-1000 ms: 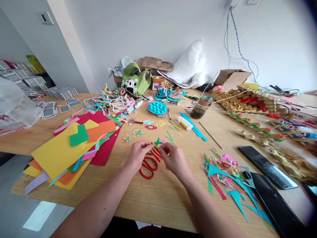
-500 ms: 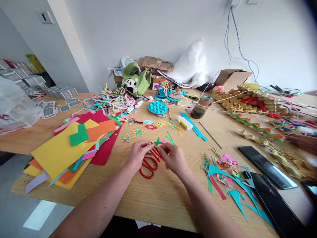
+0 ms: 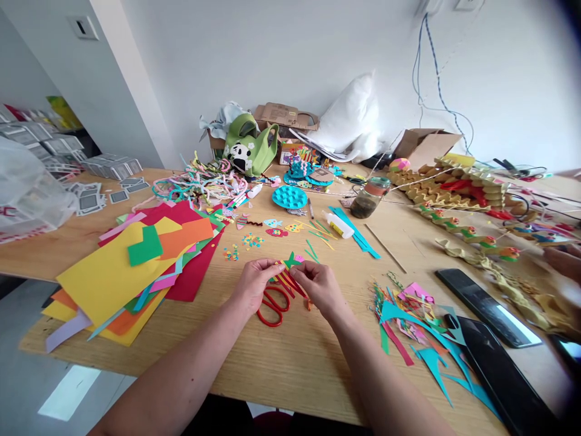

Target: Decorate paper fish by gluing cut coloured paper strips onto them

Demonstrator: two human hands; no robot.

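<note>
Both hands meet over the table, pinching a small striped paper piece [image 3: 285, 279] of red and yellow strips between them. My left hand [image 3: 256, 281] grips its left side with thumb and fingers. At its right side, my right hand [image 3: 316, 283] is closed on the same piece. A green paper star shape [image 3: 292, 260] shows just beyond the fingertips, beside a small pink bit. Red-handled scissors [image 3: 273, 307] lie under and beside my left hand, their blades hidden. Small paper fish [image 3: 276, 232] lie farther back.
A stack of coloured paper [image 3: 109, 260] covers the left side. Paper scraps [image 3: 408, 315] and phones [image 3: 490, 306] lie right. Behind are a glue bottle [image 3: 340, 224], a glass jar [image 3: 367, 200] and a blue dimpled plate [image 3: 289, 197]. Another person's hand [image 3: 563, 263] is at the right edge.
The striped piece shows more openly between my hands, its strips more visible. My right hand has shifted slightly right. The other person's hand at the right edge has moved farther right.
</note>
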